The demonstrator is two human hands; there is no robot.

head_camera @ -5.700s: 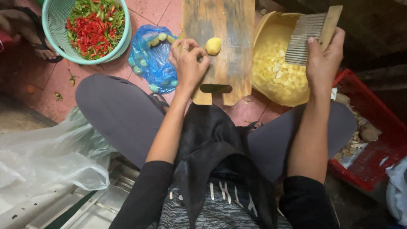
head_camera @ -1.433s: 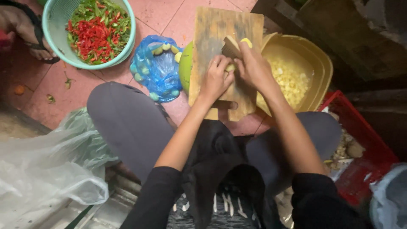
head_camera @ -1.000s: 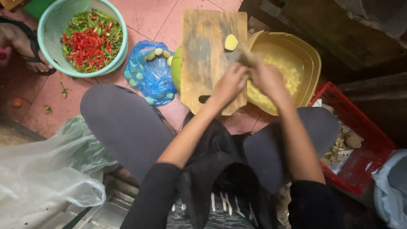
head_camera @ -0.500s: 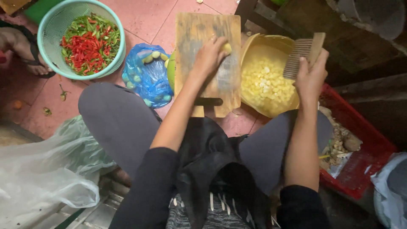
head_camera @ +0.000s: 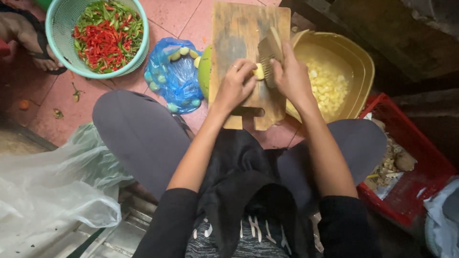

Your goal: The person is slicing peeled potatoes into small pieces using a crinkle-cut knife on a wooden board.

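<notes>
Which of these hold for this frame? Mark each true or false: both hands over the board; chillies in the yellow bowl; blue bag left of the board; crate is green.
1. Both the left hand and right hand are over the wooden board. True.
2. The yellow bowl holds chillies. False: pale cut pieces; the chillies fill the green basket.
3. The blue bag lies left of the board. True.
4. The crate is green. False: red.

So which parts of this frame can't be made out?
Head view only:
- Yellow piece: mostly covered by left hand fingers.
- Wavy cutter: lower edge hidden behind right hand.
- Wooden board: far end cut off by top edge.
- Red crate contents: dim, unclear.
</notes>
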